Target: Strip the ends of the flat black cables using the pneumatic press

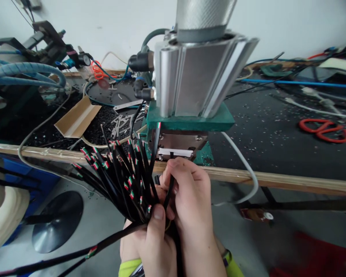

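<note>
My left hand [150,238] is closed around a bundle of black cables [118,177] whose stripped ends show red, white and green cores and fan out up and to the left. My right hand [188,192] pinches a single black cable [169,184] and holds its tip up at the opening under a small press [196,77], beside a white strip [175,152] on the metal die. The press has a ribbed aluminium cylinder body on a green base [190,121].
A wooden bench edge [276,179] runs across in front of the press. On the black bench top lie red-handled scissors [324,130], a cardboard piece [76,117], cut wire scraps [119,123] and blue hoses [23,73]. A grey cable [245,169] hangs off the edge.
</note>
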`<action>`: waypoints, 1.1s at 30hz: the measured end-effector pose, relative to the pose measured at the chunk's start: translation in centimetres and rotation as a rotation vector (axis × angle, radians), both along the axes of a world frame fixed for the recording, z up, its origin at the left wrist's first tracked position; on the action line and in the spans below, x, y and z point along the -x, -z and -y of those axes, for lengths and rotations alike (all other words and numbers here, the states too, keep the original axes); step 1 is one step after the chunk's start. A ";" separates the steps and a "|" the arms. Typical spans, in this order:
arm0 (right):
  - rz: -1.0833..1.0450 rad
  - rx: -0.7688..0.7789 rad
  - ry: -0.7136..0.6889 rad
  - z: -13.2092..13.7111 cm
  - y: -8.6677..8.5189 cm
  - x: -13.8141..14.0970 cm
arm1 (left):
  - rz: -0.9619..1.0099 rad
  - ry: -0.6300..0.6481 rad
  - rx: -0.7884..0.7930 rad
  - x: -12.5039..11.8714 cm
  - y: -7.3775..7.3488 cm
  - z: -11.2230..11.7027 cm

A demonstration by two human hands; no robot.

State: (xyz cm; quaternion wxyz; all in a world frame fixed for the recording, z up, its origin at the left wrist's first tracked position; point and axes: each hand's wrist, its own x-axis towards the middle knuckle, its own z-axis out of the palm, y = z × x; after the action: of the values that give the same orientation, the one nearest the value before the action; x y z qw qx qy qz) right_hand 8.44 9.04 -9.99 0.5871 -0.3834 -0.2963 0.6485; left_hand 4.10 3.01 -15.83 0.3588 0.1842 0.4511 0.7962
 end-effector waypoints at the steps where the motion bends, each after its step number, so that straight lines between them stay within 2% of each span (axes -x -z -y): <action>1: 0.006 -0.011 -0.007 0.1 0.1 -0.1 | 0.030 0.006 -0.014 -0.1 -0.2 0.0; 5: 0.052 -0.065 -0.031 0.6 0.7 -0.6 | 0.127 0.002 -0.005 -0.3 -0.8 -0.2; 7: 0.050 -0.104 -0.092 0.7 1.1 -0.9 | 0.167 0.006 0.008 0.0 -0.9 -0.2; 10: 0.065 -0.296 -0.201 0.6 1.8 -1.2 | 0.159 -0.004 -0.005 0.9 -0.9 -0.2; 13: 0.189 -0.530 -0.187 0.7 2.1 -1.4 | 0.127 -0.031 -0.027 1.7 -0.9 0.0; 18: 0.318 -0.655 -0.133 1.2 1.5 -1.7 | 0.110 -0.042 -0.027 2.0 -0.8 0.3; 20: 0.368 -0.656 -0.106 1.1 1.2 -1.8 | 0.086 -0.046 -0.048 2.0 -0.6 0.4; 22: 0.462 -0.578 -0.147 0.7 0.9 -1.7 | 0.032 -0.051 -0.105 2.2 -0.4 0.6; 26: 0.841 -0.301 -0.405 -0.2 0.5 -1.2 | -0.128 -0.034 -0.193 3.4 -0.4 1.0; 28: 0.981 -0.221 -0.455 0.0 0.3 -1.0 | -0.199 0.002 -0.179 4.0 -0.5 1.3; 29: 1.025 -0.203 -0.397 0.3 0.1 -0.9 | -0.223 0.013 -0.165 4.3 -0.6 1.5; 31: 1.007 -0.217 -0.170 1.3 -0.5 -1.0 | -0.237 0.026 -0.125 4.4 -0.8 1.9; 33: 0.821 -0.284 -0.026 2.5 -1.3 -1.2 | -0.201 0.039 -0.029 4.3 -0.8 2.3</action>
State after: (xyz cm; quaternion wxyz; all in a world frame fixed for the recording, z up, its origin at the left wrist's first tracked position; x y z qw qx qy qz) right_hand 9.59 6.58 -8.68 0.4590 -0.5214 -0.5963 0.4024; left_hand -0.22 0.76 -15.04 0.3245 0.2769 0.4696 0.7730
